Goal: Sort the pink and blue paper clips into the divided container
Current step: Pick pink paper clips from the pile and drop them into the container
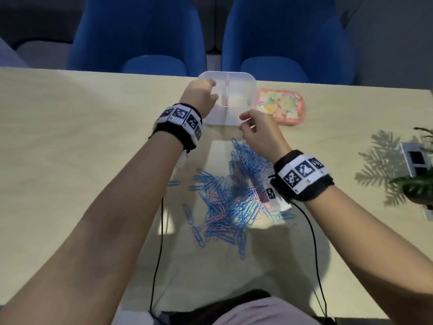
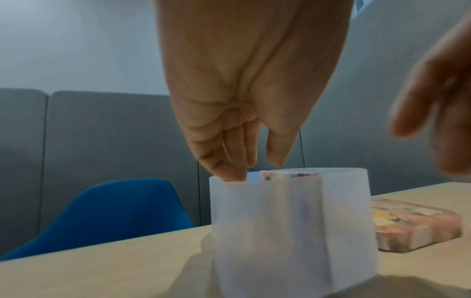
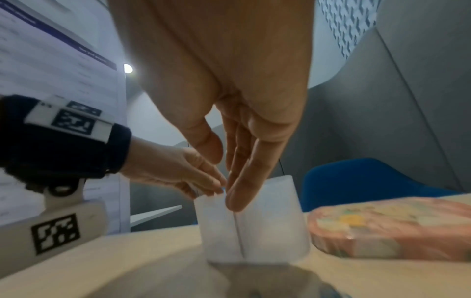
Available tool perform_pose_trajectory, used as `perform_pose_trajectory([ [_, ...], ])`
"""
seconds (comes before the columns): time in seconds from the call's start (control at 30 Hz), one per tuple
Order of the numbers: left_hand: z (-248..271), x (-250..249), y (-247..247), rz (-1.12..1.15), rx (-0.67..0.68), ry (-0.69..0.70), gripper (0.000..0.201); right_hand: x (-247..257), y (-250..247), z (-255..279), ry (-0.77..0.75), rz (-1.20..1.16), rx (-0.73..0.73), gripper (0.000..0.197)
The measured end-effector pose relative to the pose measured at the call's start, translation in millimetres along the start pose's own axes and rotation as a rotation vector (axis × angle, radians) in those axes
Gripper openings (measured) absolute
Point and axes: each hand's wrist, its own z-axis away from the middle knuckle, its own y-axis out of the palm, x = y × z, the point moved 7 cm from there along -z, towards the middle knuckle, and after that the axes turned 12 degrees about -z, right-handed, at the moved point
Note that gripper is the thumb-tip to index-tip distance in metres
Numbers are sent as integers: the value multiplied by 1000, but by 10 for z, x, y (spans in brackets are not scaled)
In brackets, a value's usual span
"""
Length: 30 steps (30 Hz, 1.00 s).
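Note:
A translucent white divided container (image 1: pixel 230 114) stands near the table's far edge, a thin divider (image 1: pixel 227 90) splitting it into left and right halves. Its contents are hidden by the cloudy walls. A pile of blue and pink paper clips (image 1: pixel 234 198) lies on the table between my forearms. My left hand (image 1: pixel 210 90) hangs over the left compartment, fingers (image 2: pixel 229 167) pointing down at the rim and thumb apart; no clip shows in it. My right hand (image 1: pixel 243 124) hovers at the container's (image 3: pixel 270 221) near wall by the divider, fingers (image 3: pixel 239 193) straight, holding nothing visible.
A pink patterned lid or pouch (image 1: pixel 281 106) lies just right of the container. A potted plant (image 1: pixel 417 184) and a small device sit at the right edge. Two blue chairs (image 1: pixel 138 36) stand behind the table. Black cables run from my wrists toward my lap.

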Motion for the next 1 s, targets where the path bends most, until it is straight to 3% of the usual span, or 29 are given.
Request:
perform_pose_trajectory([
  [0.1, 380, 28, -116, -6, -281, 67, 26, -156, 158, 322, -9, 48, 131, 24],
  [0.17, 696, 100, -39, -8, -328, 64, 20, -214, 383, 520, -24, 88, 292, 22],
  [0.3, 1362, 213, 369, -2, -148, 55, 13, -218, 859, 823, -170, 285, 572, 25],
  [0.43, 1825, 297, 715, 28, -11, 14, 13, -182, 1080, 958, -312, 411, 638, 26],
  [0.57, 1971, 270, 931, 55, 99, -19, 24, -253, 1063, 1028, -362, 555, 622, 27],
  [0.73, 1886, 437, 903, 28, 69, -123, 18, -453, 847, 1002, -264, 531, 526, 19],
  [0.83, 1868, 515, 832, -35, 59, -136, 20, -551, 648, 957, -163, 301, 401, 11],
  [0.9, 1915, 398, 774, -11, 68, -48, 20, -577, 502, 919, -66, 109, 288, 8],
  [1.0, 2083, 92, 774, 127, 188, 107, 24, -575, 419, 888, 56, -151, 225, 8],
])
